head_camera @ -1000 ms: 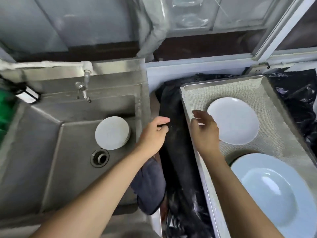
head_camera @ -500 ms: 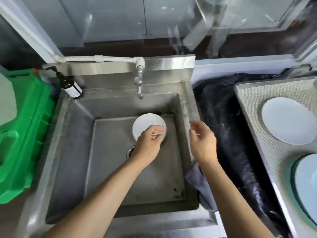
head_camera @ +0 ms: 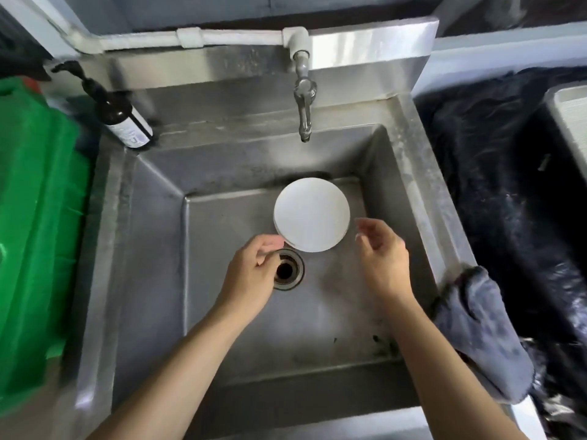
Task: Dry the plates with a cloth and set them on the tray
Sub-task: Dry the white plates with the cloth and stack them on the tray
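A small stack of round white plates (head_camera: 313, 214) lies on the floor of the steel sink (head_camera: 152, 249), just beyond the drain (head_camera: 287, 271). My left hand (head_camera: 251, 274) hovers over the drain, fingers loosely curled, its thumb tip at the stack's lower-left rim. My right hand (head_camera: 381, 252) is relaxed and empty, a little off the stack's right edge. A dark grey cloth (head_camera: 479, 331) hangs over the sink's right rim. Only a corner of the tray (head_camera: 568, 112) shows at the far right.
A tap (head_camera: 303, 100) points down above the plates. At the sink's back left corner stands a dark pump bottle (head_camera: 124, 119). A green crate (head_camera: 35, 217) stands left of the sink. Black plastic sheeting (head_camera: 495, 173) fills the gap between sink and tray.
My view swung left from the tray to the sink. Both hands moved from the tray's edge down into the basin and now sit on either side of the plate stack.
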The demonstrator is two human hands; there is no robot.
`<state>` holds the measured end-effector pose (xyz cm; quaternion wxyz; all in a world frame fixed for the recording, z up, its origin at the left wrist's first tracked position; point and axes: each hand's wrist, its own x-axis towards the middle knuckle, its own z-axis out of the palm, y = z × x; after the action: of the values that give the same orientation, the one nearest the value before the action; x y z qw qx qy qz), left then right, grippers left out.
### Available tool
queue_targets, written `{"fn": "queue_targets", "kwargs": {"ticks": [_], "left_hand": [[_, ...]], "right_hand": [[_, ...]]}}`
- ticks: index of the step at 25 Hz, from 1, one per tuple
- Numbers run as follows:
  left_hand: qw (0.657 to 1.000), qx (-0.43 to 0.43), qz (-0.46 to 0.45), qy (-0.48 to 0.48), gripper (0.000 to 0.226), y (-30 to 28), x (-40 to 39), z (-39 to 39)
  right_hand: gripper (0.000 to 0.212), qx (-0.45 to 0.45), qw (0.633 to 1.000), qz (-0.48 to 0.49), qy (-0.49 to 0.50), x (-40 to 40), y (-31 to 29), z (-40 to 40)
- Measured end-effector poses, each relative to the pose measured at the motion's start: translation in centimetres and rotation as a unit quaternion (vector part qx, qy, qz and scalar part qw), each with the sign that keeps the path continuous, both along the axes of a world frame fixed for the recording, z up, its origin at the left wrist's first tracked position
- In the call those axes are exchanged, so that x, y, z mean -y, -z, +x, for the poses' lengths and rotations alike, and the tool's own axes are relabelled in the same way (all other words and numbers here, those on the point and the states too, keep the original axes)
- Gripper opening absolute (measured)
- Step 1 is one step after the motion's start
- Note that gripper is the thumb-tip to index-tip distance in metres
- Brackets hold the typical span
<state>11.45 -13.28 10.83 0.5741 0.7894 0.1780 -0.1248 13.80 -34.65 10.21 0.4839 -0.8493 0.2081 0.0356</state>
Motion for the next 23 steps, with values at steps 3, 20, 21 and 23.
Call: {"fn": "queue_targets", "kwargs": {"ticks": [3,20,21,23], "left_hand": [[1.0,0.0,-0.002,-0.016,0.034,4.3,-0.7,1.1],[0.997,-0.058,0.009,-0.043,0.065,19.1,1.1,9.6],[0.996,-0.069,0.002,-0.05,0.07,18.9,1.3,9.6],[0.994,-0.085,-0.022,-0.068,0.075,18.6,1.6,9.6]], "right_hand": [[0.03,-0.024,1.0,-0.006,-0.001,0.0,4.3,1.3],[0.036,-0.044,0.997,-0.039,0.055,0.2,20.2,10.6],[0.036,-0.038,0.997,-0.043,0.059,0.2,20.2,10.6],[0.035,-0.03,0.997,-0.042,0.066,0.3,20.2,10.7]]}}
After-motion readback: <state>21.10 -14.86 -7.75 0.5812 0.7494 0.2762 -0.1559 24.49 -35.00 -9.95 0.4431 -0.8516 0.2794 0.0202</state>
